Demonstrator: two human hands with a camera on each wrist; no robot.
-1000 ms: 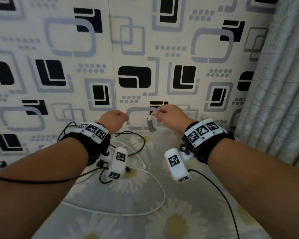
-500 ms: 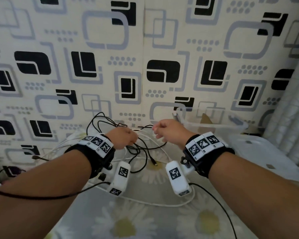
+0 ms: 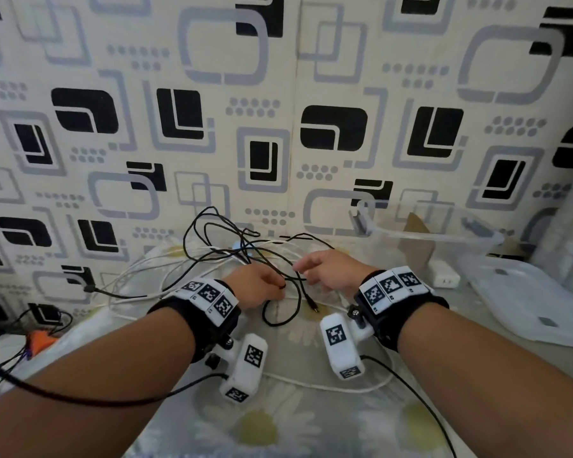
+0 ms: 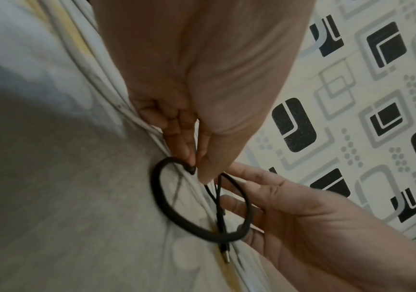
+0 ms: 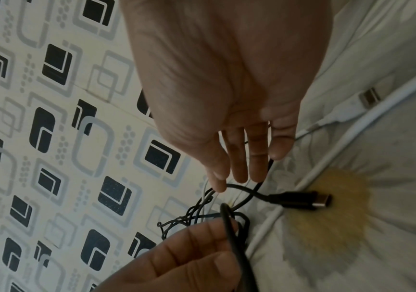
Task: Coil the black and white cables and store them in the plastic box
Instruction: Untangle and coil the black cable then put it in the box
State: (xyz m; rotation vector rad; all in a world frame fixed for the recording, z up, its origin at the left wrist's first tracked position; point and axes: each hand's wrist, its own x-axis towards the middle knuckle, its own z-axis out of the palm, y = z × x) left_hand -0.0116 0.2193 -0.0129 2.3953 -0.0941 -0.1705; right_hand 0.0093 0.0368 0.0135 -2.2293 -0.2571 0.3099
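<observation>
Head view: thin black cable (image 3: 280,285), one loop begun, is pinched by left hand (image 3: 257,287); right hand (image 3: 331,271) is spread; white cable (image 3: 166,259) uncoiled; clear plastic box (image 3: 477,239), upper right, unfilled.

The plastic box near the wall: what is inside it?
Through the clear plastic box a brown cardboard-like piece shows, standing tilted. No cable is visible inside. The box floor is hidden behind its hazy front wall, so smaller contents cannot be told.

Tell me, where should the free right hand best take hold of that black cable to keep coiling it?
Probably just behind the black cable's plug, pinched from above. That end lies loose on the flowered sheet, beside the right hand, while the left hand already pinches the first loop. The far part is tangled with the white cable.
</observation>
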